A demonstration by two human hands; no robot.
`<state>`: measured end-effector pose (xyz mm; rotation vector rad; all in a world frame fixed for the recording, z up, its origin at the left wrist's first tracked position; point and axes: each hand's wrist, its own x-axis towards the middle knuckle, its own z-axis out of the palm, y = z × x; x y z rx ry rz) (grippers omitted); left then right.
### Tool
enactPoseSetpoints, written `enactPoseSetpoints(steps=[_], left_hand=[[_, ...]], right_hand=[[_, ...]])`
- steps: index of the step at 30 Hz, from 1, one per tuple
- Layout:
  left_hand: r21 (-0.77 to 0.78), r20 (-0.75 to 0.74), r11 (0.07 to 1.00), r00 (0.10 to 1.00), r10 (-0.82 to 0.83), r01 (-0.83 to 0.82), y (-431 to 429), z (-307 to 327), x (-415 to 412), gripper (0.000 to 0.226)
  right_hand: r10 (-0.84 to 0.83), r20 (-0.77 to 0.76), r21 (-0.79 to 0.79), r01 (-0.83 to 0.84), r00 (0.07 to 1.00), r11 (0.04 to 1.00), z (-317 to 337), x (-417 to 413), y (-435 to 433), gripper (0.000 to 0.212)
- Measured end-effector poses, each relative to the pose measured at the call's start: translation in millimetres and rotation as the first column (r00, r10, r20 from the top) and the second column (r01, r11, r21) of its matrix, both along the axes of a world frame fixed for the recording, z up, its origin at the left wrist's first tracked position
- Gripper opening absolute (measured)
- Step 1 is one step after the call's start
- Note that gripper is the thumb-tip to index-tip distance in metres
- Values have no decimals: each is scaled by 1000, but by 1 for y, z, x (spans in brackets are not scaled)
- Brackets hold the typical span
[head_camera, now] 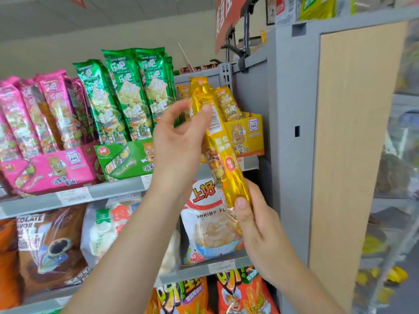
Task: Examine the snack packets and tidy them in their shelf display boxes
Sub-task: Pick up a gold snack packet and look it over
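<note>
I hold a long yellow snack packet (223, 159) slanted in front of the shelf. My left hand (179, 141) pinches its upper part between thumb and fingers. My right hand (256, 225) grips its bottom end with the thumb on the front. Behind it stands the yellow display box (249, 134) with a few yellow packets (227, 103) upright in it. To the left, green packets (127, 91) stand in a green box (122, 159), and pink packets (43, 112) fill a pink box (49, 171).
A grey shelf edge (74, 198) with price labels runs under the boxes. Below it hang a shrimp-flavour bag (210, 225), a chocolate snack bag (47, 245) and orange bags (244, 293). A grey and wood end panel (340, 132) closes the shelf at the right.
</note>
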<state>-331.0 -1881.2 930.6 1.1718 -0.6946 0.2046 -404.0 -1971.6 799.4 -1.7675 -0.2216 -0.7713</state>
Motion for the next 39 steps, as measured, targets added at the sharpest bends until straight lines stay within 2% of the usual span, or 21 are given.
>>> enactPoseSetpoints(steps=[4, 7, 9, 11, 14, 17, 19, 22, 24, 27, 30, 31, 32, 33, 35, 37, 39], left_hand=[[-23, 4, 1000, 1000, 6, -6, -4, 17, 7, 26], [22, 100, 999, 995, 27, -30, -6, 17, 7, 28], [22, 148, 999, 988, 41, -45, -8, 17, 8, 21], [41, 186, 997, 981, 58, -67, -10, 19, 11, 15], [115, 252, 991, 967, 31, -62, -9, 31, 17, 13], [247, 240, 964, 957, -164, 103, -4, 44, 24, 14], [252, 238, 963, 958, -158, 96, -4, 52, 29, 16], [146, 265, 989, 963, -42, 3, -13, 65, 34, 12], [111, 295, 993, 955, -1, -33, -23, 73, 39, 7], [179, 323, 983, 946, -34, -26, -38, 79, 50, 6], [302, 326, 947, 946, 0, -104, -54, 84, 71, 28], [355, 386, 909, 920, 70, -218, -59, 87, 79, 28], [425, 507, 824, 853, 127, -375, -65, 89, 86, 23], [499, 642, 685, 757, 119, -531, -71, 89, 93, 24], [578, 804, 339, 588, -84, -742, -81, 88, 96, 31], [564, 802, 97, 517, -298, -820, -91, 83, 99, 19], [535, 742, -77, 512, -432, -841, -98, 81, 103, 32]], right_hand=[[-6, 19, -25, 7, 1000, 1000, 2, -1, -4, 49], [-50, 36, -72, 53, 998, 996, 8, -3, -9, 60], [-104, 39, -136, 108, 994, 985, 11, -3, -11, 64], [-183, 85, -189, 197, 979, 962, 13, 1, -8, 59], [-213, 154, -82, 227, 965, 970, 19, 3, -7, 49], [-153, 185, 113, 134, 971, 985, 38, 3, -13, 39], [-156, 192, 110, 137, 969, 985, 54, 2, -18, 47], [-268, 172, -47, 280, 948, 959, 75, 0, -20, 68], [-359, 149, -221, 385, 921, 896, 86, -2, -23, 66], [-472, 128, -375, 483, 872, 791, 98, -6, -31, 64], [-587, 199, -361, 615, 785, 701, 100, -17, -37, 52], [-608, 213, -330, 642, 765, 692, 99, -21, -38, 44], [-620, 216, -299, 655, 755, 694, 98, -25, -40, 38], [-625, 213, -272, 660, 751, 700, 97, -28, -41, 36], [-634, 205, -244, 666, 746, 705, 97, -32, -43, 39], [-624, 195, -221, 654, 757, 724, 97, -35, -48, 37], [-584, 169, -170, 608, 794, 776, 96, -39, -52, 38]])
